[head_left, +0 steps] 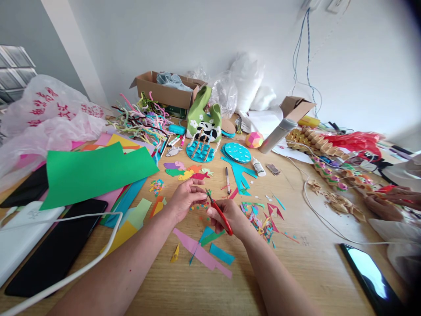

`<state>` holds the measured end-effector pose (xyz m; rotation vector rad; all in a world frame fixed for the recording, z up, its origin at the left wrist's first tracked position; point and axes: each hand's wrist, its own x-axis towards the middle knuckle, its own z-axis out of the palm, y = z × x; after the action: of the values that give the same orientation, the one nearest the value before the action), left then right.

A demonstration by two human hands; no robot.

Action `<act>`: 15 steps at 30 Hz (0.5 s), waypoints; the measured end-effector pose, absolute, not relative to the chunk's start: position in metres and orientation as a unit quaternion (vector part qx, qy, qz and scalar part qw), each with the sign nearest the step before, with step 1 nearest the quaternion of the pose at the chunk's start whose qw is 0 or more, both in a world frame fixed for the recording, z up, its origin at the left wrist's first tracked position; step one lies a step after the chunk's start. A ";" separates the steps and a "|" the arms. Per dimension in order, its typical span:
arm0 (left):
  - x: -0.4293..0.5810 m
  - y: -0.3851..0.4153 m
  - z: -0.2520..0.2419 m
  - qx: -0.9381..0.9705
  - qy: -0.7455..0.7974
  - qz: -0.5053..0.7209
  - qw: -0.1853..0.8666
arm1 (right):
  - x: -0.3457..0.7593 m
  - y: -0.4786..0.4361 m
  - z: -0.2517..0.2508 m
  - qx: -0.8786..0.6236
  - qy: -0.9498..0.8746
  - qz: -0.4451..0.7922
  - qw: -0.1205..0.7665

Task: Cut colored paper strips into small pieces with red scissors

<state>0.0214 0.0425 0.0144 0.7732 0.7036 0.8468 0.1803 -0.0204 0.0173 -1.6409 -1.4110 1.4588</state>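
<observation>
My right hand (226, 215) is closed around a pair of red-handled scissors (221, 213), whose blades point up and left towards my other hand. Close to the blade tips, my left hand (189, 197) is pinched together; what it holds, if anything, is too small to make out. Small coloured paper dots (198, 214) lie on the table just below the fingers. Beyond the hands sits a group of colourful paper fish (187, 171). A pile of tiny paper bits (157, 187) is left of my left hand, and mixed paper scraps (259, 215) lie right of my right hand.
Green sheets (95, 169) and phones (59, 250) lie left, with a white cable (112, 241) crossing them. A grey bottle (278, 135), a white glue bottle (258, 166) and a blue disc (237, 152) stand further back. Another person's hands (388, 204) work at right.
</observation>
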 end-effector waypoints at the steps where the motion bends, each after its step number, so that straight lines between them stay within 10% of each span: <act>1: 0.021 0.042 0.015 0.359 0.327 0.392 0.782 | 0.180 -0.021 0.017 -0.607 -0.520 0.540 0.264; 15: 0.022 0.043 0.013 0.349 0.330 0.397 0.783 | 0.181 -0.021 0.017 -0.604 -0.517 0.541 0.275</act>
<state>0.0223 0.0431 0.0135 0.7527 0.7118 0.8562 0.1808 -0.0206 0.0175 -1.6238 -1.3897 1.4533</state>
